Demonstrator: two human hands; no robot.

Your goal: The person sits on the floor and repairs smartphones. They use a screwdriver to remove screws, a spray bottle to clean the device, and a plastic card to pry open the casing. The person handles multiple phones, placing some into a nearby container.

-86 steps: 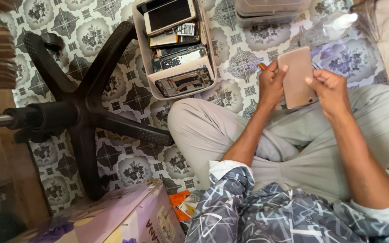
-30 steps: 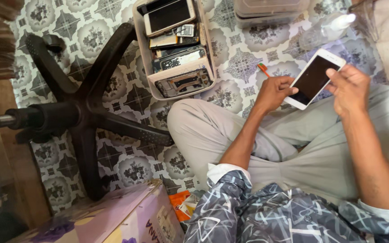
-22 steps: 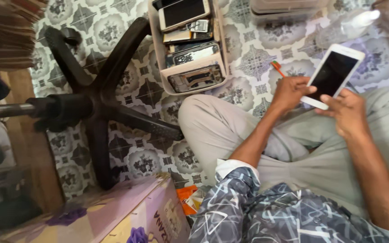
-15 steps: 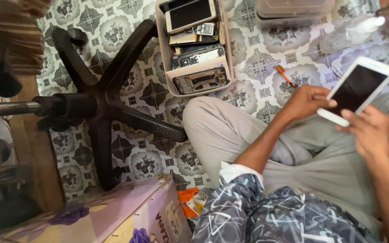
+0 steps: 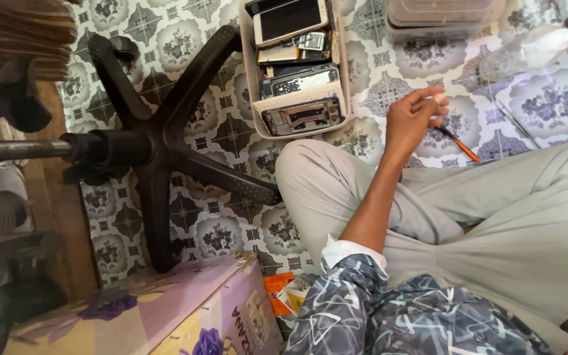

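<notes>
Head view: patterned tile floor (image 5: pixel 363 141). Left hand (image 5: pixel 412 118), fingers loosely open and empty, hovers just beside the orange tool (image 5: pixel 458 143), right of the parts tray (image 5: pixel 297 66). Right hand out of frame. Chair base (image 5: pixel 159 148) lies left of tray.

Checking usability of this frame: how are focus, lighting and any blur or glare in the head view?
Head view: even, soft light with no hard shadows; the tiled floor, the tray of phone parts and the left hand near the orange tool are fairly sharp; the clear bottle at the upper right is washed out by glare; the dark shapes along the left edge are blurred; the right hand is out of frame.
</notes>
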